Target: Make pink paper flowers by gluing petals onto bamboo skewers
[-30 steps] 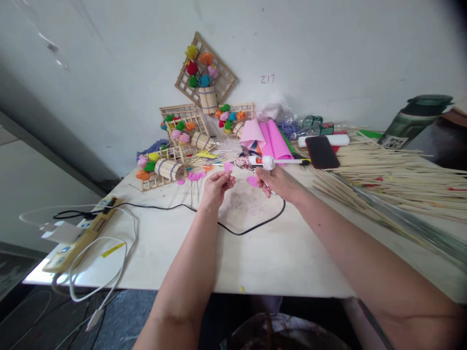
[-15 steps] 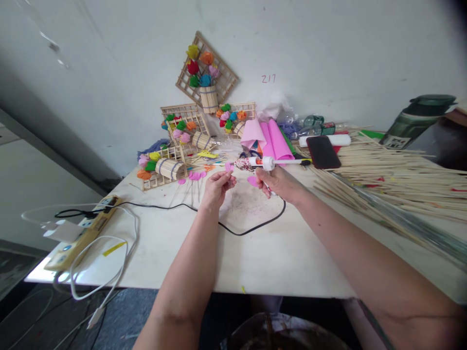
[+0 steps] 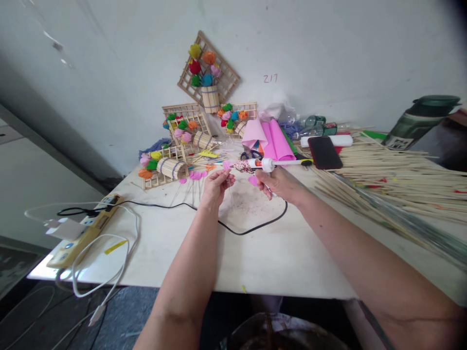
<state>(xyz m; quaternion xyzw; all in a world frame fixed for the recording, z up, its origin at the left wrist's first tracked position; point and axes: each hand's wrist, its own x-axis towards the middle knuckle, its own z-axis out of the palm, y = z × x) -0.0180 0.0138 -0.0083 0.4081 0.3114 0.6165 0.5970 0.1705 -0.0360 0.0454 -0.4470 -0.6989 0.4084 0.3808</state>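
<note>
My right hand (image 3: 273, 182) is closed around the handle of a white hot glue gun (image 3: 267, 165), its nozzle pointing left and a glue stick jutting from its back. Between the pinched fingers of my left hand (image 3: 218, 186) is a thin stem with a pink paper petal (image 3: 226, 165) at its top, right by the nozzle. Whether the nozzle touches the petal I cannot tell. Under the glue gun lies a loose pink petal (image 3: 253, 180). Several pink petals on wire stems (image 3: 197, 175) lie left of my left hand.
Stick frames with paper flowers (image 3: 171, 167) stand behind and to the left. Pink paper (image 3: 279, 141), a phone (image 3: 324, 152) and many thin wooden sticks (image 3: 386, 170) lie to the right. A black cord (image 3: 251, 230) crosses the table toward a power strip (image 3: 87, 231).
The petal in my left hand has tilted slightly left beside the nozzle. Both hands keep nearly the same place, and the view has shifted a little.
</note>
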